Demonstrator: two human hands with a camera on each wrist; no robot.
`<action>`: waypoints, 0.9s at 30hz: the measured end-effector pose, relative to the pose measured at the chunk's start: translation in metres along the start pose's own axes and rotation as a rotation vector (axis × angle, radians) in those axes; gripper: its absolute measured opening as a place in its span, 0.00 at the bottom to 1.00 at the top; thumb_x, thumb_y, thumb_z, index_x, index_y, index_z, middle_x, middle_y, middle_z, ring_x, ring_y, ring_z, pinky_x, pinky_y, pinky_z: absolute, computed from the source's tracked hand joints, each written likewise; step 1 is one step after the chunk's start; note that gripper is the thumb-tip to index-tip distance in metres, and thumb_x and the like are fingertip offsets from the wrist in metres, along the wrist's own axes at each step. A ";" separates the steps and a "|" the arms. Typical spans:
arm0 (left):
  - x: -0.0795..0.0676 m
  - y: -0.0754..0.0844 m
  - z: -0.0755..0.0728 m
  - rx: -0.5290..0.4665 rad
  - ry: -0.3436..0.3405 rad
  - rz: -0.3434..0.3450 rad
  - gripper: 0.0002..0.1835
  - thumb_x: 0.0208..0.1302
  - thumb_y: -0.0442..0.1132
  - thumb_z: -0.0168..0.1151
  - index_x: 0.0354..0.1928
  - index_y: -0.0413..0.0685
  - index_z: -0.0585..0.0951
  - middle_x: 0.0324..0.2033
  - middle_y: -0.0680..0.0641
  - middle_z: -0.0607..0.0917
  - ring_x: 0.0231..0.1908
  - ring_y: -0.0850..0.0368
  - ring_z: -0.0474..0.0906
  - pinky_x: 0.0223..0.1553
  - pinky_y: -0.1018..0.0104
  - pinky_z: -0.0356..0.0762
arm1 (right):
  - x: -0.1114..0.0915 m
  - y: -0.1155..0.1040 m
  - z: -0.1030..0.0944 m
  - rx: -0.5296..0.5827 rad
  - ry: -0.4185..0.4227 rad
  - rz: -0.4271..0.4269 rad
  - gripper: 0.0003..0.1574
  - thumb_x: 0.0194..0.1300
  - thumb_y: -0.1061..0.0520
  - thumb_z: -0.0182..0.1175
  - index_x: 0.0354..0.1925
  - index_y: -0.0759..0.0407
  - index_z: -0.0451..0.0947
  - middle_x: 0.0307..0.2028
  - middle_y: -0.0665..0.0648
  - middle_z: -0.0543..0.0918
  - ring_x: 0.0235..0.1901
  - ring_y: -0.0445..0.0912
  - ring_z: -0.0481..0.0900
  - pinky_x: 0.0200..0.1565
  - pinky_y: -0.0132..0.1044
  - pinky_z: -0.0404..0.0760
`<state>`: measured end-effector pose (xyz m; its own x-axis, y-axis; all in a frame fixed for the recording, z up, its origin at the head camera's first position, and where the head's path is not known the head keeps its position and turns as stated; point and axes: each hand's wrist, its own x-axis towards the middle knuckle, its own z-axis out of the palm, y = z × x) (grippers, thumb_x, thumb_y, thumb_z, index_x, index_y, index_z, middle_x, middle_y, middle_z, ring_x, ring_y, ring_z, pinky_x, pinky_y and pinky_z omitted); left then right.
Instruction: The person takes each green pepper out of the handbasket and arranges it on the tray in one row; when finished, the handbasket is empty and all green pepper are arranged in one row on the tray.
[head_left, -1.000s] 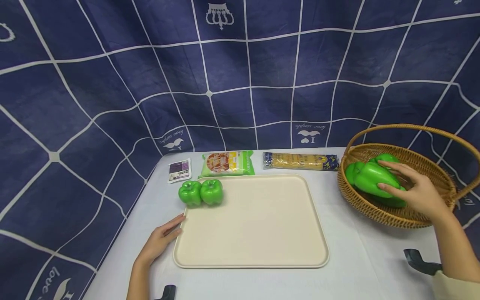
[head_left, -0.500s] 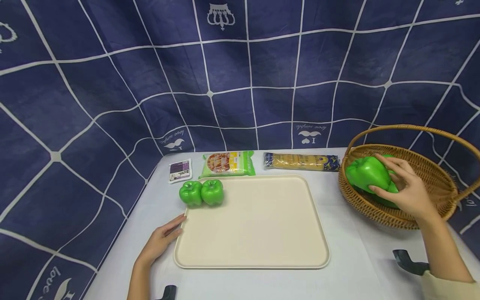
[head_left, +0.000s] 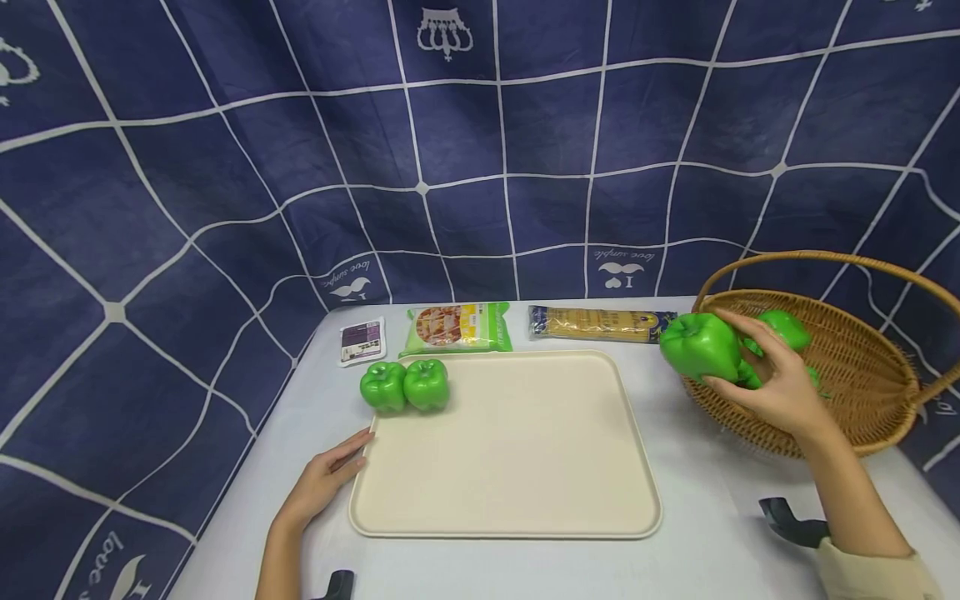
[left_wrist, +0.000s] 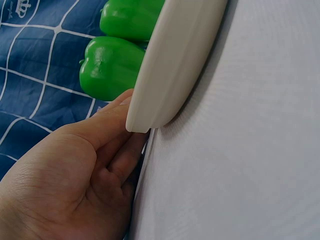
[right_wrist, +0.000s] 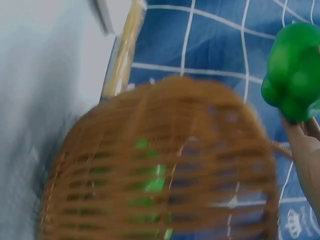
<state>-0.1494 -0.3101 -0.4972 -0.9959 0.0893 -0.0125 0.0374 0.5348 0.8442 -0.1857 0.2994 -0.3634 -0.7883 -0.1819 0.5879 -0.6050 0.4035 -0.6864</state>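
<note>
My right hand (head_left: 776,379) holds a glossy green bell pepper (head_left: 701,346) between thumb and fingers, over the left rim of a wicker basket (head_left: 862,375). More green peppers (head_left: 783,329) lie in the basket, partly hidden by that hand. At the left, my left hand (head_left: 322,479) touches the edge of a cream tray (head_left: 510,450) with loosely extended fingers; in the left wrist view the thumb (left_wrist: 107,117) meets the tray's rim. Two green bell peppers (head_left: 383,386) (head_left: 426,384) stand side by side at the tray's back left corner.
Behind the tray lie a small white-and-purple packet (head_left: 362,342), a green food bag (head_left: 457,327) and a long pack of pasta (head_left: 600,323). The basket's tall handle (head_left: 847,257) arches over it. A navy checked cloth (head_left: 480,150) hangs behind the white table (head_left: 705,500).
My right hand has lifted a bell pepper from the basket's pile and moved left with it, to the basket's rim. My left hand and the tray have stayed in place.
</note>
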 end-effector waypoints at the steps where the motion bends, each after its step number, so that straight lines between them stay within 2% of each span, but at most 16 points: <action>1: 0.000 0.000 0.000 0.000 0.002 0.001 0.24 0.62 0.49 0.58 0.60 0.55 0.74 0.64 0.52 0.67 0.65 0.52 0.58 0.63 0.59 0.56 | 0.002 -0.003 0.003 0.005 -0.007 -0.013 0.60 0.31 0.86 0.65 0.65 0.67 0.60 0.59 0.58 0.65 0.58 0.43 0.63 0.56 0.21 0.66; 9: -0.001 0.001 0.000 0.011 0.010 0.001 0.24 0.62 0.49 0.58 0.60 0.54 0.74 0.64 0.51 0.67 0.65 0.50 0.58 0.63 0.56 0.56 | 0.016 -0.039 0.037 -0.015 -0.073 -0.099 0.59 0.32 0.85 0.65 0.65 0.71 0.56 0.57 0.63 0.63 0.57 0.37 0.62 0.55 0.21 0.67; 12: -0.001 0.001 0.000 0.017 0.012 0.001 0.23 0.62 0.49 0.58 0.60 0.54 0.74 0.64 0.51 0.67 0.65 0.51 0.58 0.63 0.56 0.56 | 0.020 -0.041 0.050 0.035 -0.094 -0.139 0.58 0.31 0.86 0.65 0.63 0.74 0.55 0.56 0.64 0.64 0.57 0.36 0.64 0.55 0.22 0.69; 14: -0.001 0.002 0.000 0.018 0.012 0.004 0.23 0.63 0.49 0.58 0.60 0.54 0.74 0.64 0.51 0.67 0.65 0.51 0.58 0.63 0.56 0.56 | 0.023 -0.040 0.059 0.088 -0.113 -0.154 0.58 0.30 0.87 0.64 0.62 0.76 0.54 0.57 0.68 0.64 0.57 0.37 0.65 0.55 0.23 0.69; 16: -0.001 0.003 0.000 0.016 0.012 0.004 0.23 0.63 0.48 0.58 0.59 0.54 0.74 0.64 0.51 0.67 0.65 0.51 0.59 0.63 0.56 0.57 | 0.026 -0.039 0.068 0.111 -0.136 -0.146 0.58 0.30 0.87 0.65 0.62 0.75 0.53 0.57 0.70 0.63 0.58 0.38 0.65 0.56 0.23 0.68; 18: -0.001 0.003 0.000 0.016 0.011 0.004 0.23 0.63 0.48 0.58 0.59 0.54 0.74 0.64 0.51 0.67 0.65 0.51 0.59 0.63 0.56 0.57 | 0.030 -0.040 0.078 0.096 -0.162 -0.120 0.57 0.32 0.85 0.67 0.61 0.74 0.52 0.58 0.72 0.62 0.59 0.43 0.65 0.56 0.25 0.68; 23: -0.002 0.004 -0.001 0.024 0.011 0.009 0.23 0.63 0.48 0.58 0.59 0.54 0.74 0.64 0.51 0.67 0.65 0.50 0.59 0.63 0.56 0.57 | 0.038 -0.040 0.106 0.049 -0.252 -0.019 0.56 0.39 0.78 0.70 0.62 0.73 0.49 0.59 0.71 0.59 0.59 0.64 0.62 0.57 0.45 0.69; 25: -0.002 0.005 -0.001 0.022 0.012 0.013 0.23 0.63 0.48 0.58 0.59 0.54 0.74 0.64 0.51 0.67 0.65 0.50 0.59 0.63 0.56 0.57 | 0.041 -0.036 0.118 0.066 -0.290 0.017 0.56 0.41 0.75 0.71 0.63 0.72 0.49 0.60 0.71 0.59 0.59 0.65 0.61 0.57 0.52 0.68; 27: -0.002 0.005 -0.001 0.020 0.011 0.018 0.23 0.63 0.48 0.58 0.59 0.54 0.74 0.64 0.51 0.67 0.65 0.50 0.59 0.63 0.55 0.57 | 0.043 -0.029 0.129 0.080 -0.326 0.035 0.56 0.43 0.71 0.71 0.64 0.70 0.49 0.60 0.69 0.59 0.59 0.63 0.61 0.57 0.53 0.67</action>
<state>-0.1469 -0.3086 -0.4928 -0.9959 0.0897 0.0085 0.0567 0.5499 0.8333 -0.2168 0.1639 -0.3740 -0.7954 -0.4513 0.4046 -0.5737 0.3455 -0.7426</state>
